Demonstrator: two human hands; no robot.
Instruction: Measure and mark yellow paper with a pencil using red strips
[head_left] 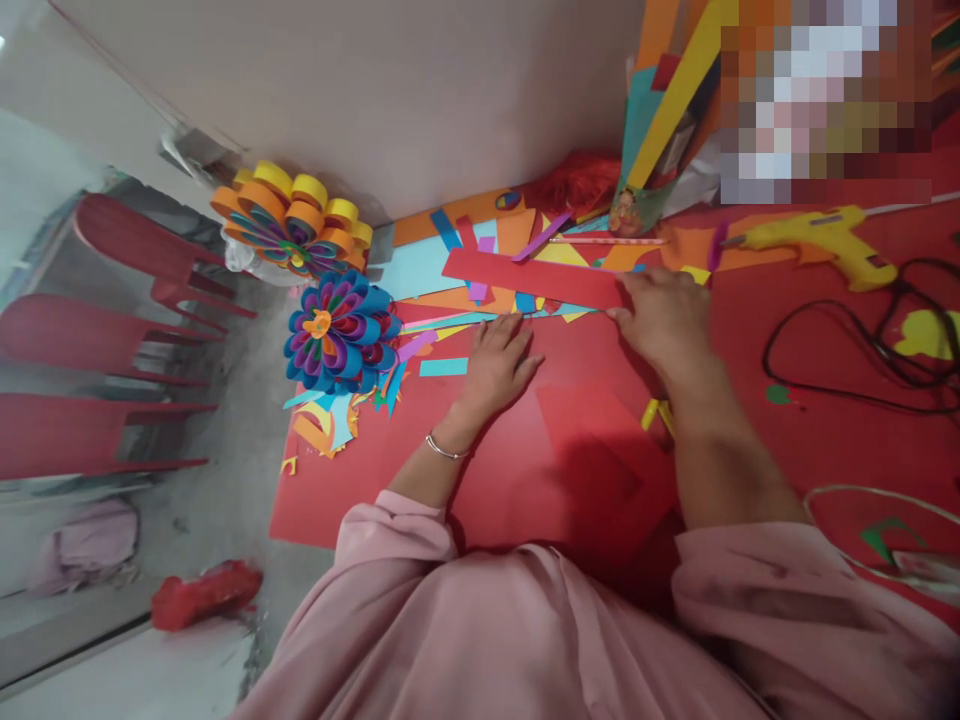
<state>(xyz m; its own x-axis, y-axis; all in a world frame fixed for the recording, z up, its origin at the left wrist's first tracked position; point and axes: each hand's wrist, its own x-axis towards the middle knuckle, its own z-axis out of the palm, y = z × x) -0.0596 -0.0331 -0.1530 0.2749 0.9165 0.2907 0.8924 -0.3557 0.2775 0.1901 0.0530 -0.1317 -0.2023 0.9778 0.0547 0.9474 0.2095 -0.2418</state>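
The right hand (670, 312) is closed on the near-right end of a red paper strip (536, 278), fingers over it and thumb by its lower edge, while the strip stretches leftward above a heap of coloured offcuts (420, 300) on the far side of the red table (495, 480). The left hand (501, 360) is apart from the right, palm down with fingers spread, touching the near edge of the heap; it does not appear to grip anything. At the far left, two layered paper flowers, a blue-and-purple one (341, 332) and an orange-and-yellow one (298, 255), look complete, their looped petals gathered round small centres. The red strip, by contrast, is flat and straight, with no loop or fold visible, so work on it seems barely begun. A turquoise piece (444, 367) lies flat just left of the left hand, and trimmed scraps (322, 425) sit near the blue-and-purple flower. To the right, a yellow glue gun (821, 240) lies untouched; whether it is hot cannot be told.
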